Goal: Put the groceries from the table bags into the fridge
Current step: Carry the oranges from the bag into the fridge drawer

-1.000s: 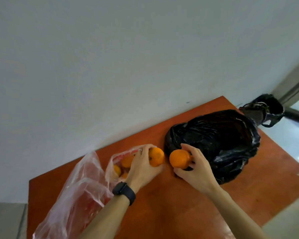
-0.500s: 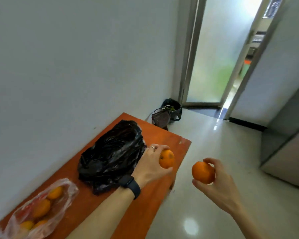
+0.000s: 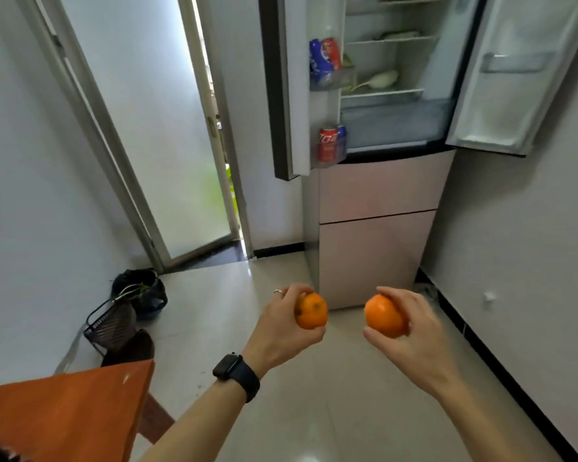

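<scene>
Left hand [image 3: 281, 325] grips first orange [image 3: 311, 311], right hand [image 3: 414, 331] second orange [image 3: 382, 316]. Open fridge [image 3: 381, 228] stands ahead; counter [image 3: 64, 411], wire basket [image 3: 109, 323] at left.

I count two round orange-skinned fruits: the orange on the left [image 3: 311, 311] and the orange on the right [image 3: 382, 315]. One pale pink fridge [image 3: 374, 235], two upper doors open, two drawer fronts below. Two drink cans [image 3: 328, 145] on its lower door shelf. One reddish-brown wooden counter [image 3: 64, 411].
</scene>
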Demonstrator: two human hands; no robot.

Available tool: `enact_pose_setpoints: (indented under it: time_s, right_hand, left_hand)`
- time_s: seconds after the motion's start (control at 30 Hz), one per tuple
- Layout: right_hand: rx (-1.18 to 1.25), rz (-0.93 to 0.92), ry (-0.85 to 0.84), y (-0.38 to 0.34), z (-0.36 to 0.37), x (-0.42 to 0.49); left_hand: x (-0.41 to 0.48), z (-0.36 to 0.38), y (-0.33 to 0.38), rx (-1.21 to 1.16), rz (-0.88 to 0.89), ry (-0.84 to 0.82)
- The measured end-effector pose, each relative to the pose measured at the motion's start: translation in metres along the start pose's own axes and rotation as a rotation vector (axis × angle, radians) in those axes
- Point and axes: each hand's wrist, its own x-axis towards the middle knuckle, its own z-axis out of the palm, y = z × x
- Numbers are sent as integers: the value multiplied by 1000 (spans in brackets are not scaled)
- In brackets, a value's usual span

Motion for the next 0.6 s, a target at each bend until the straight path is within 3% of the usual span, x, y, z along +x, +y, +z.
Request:
enact_pose_setpoints:
  time_s: [0.33, 0.6]
  right_hand:
    - [17, -49, 163, 79, -56, 206]
    - [14, -36, 241, 135, -101, 387]
  left_hand:
    - [247, 43, 62, -30, 281, 75]
    - [463, 52, 108, -94, 387, 159]
